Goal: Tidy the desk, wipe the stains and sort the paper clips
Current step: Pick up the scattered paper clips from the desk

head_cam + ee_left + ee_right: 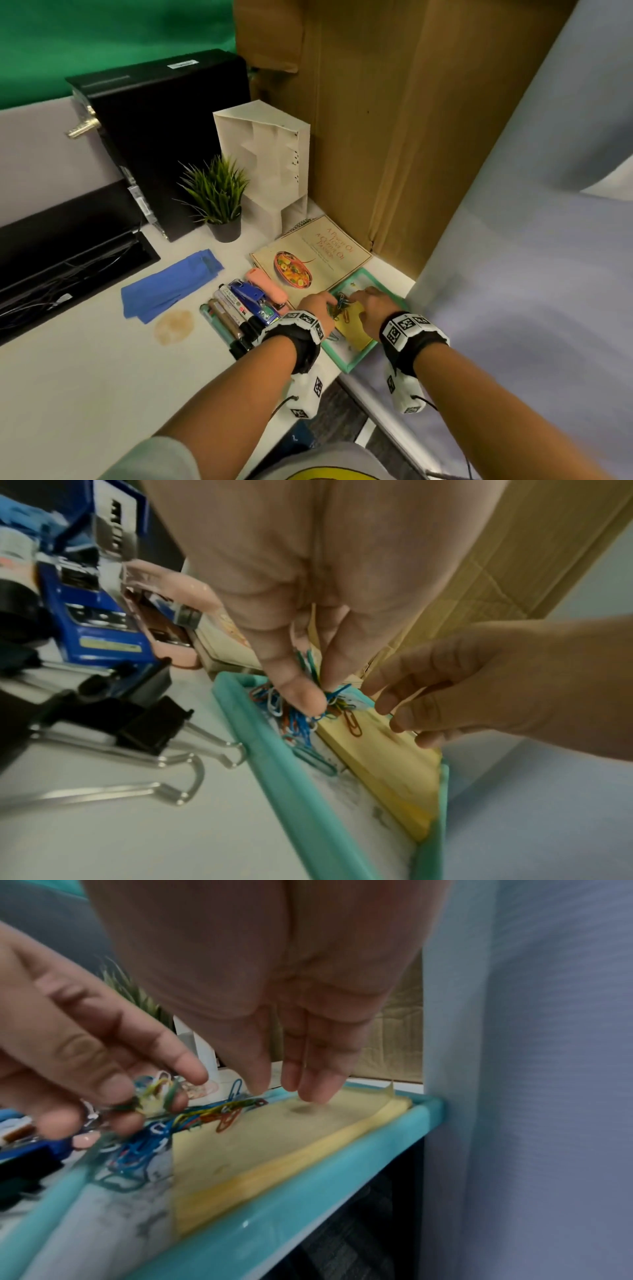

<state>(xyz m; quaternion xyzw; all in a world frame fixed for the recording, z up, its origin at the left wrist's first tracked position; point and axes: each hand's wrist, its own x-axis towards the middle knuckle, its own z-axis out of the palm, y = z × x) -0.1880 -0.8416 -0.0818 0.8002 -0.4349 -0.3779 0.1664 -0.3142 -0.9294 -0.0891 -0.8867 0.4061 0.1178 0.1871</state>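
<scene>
Now my left hand (301,631) pinches paper clips (329,696) over the teal tray (274,764) at lower centre; my right hand (274,1001) hovers slack-fingered, its grip empty.

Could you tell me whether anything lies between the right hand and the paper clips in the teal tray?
Nothing visible does. The right hand hovers over the yellow pad, the loose paper clips beside its fingertips; the left hand already pinches some.

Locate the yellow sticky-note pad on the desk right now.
In the head view, the yellow sticky-note pad lies inside the teal tray at the desk's right edge, beside the paper clips, under the right hand.
</scene>
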